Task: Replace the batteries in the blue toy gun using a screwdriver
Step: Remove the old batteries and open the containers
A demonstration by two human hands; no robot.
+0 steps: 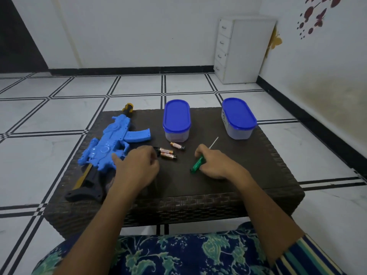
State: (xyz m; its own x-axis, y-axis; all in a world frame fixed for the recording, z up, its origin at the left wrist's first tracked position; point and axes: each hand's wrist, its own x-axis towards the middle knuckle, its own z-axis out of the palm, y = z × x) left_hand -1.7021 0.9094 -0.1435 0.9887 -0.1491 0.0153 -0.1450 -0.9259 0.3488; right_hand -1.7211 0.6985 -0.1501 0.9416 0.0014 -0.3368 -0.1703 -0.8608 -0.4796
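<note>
The blue toy gun [111, 147] lies on the left side of the dark woven table [228, 175], its black stock toward me. Three copper-and-black batteries [168, 155] lie loose at the table's middle. My left hand [137, 167] rests between the gun and the batteries, thumb by the gun's grip. Its curled fingertips sit at the dark end of the nearest battery, and I cannot tell whether they pinch it. My right hand [212, 165] holds the green-handled screwdriver [196, 164] low on the table, with the thin metal shaft pointing away to the right.
Two clear tubs with blue lids stand at the back of the table, one in the middle [176, 120] and one on the right [238, 118]. A yellow-and-black handle [128, 108] pokes out behind the gun's muzzle. Tiled floor surrounds the table, and a white drawer unit [242, 50] stands by the wall.
</note>
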